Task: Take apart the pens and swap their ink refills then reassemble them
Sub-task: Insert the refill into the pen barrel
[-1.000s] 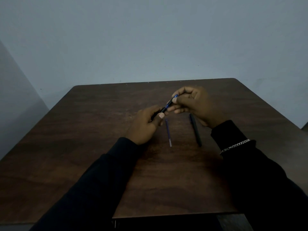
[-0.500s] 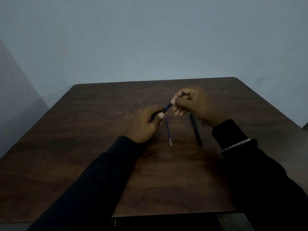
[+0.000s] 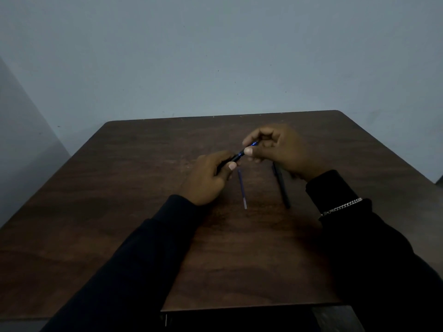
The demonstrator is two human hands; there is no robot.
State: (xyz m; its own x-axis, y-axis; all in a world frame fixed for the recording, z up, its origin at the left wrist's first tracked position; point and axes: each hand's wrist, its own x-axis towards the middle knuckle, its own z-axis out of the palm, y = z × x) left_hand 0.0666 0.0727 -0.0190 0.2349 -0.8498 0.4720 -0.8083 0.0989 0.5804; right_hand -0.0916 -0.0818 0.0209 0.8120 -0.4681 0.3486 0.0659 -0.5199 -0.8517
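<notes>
Pen (image 3: 241, 154) gripped between both hands (image 3: 242, 161) above loose refill (image 3: 242, 190) on table (image 3: 119, 212)

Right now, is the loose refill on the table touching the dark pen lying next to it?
No, the refill lies apart from the dark pen, with bare table between them.
</notes>
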